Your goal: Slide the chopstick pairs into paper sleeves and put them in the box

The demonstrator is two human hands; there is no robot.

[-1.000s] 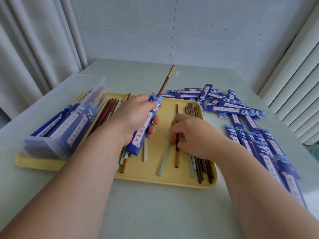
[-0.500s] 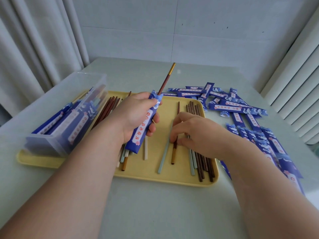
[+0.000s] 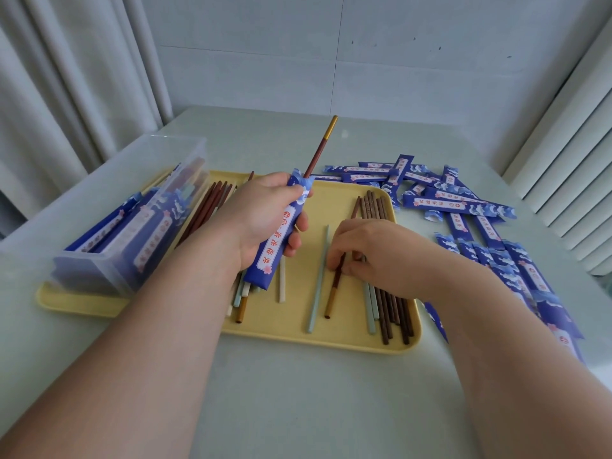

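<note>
Chopstick pinched by R fingers; L fingers grip sleeve.

The left forearm and the right forearm, both bare, reach forward. The left hand is raised, its thumb and fingers curled round a paper sleeve. The right hand lies low, palm down, fingertips pinching 1 brown chopstick.
</note>
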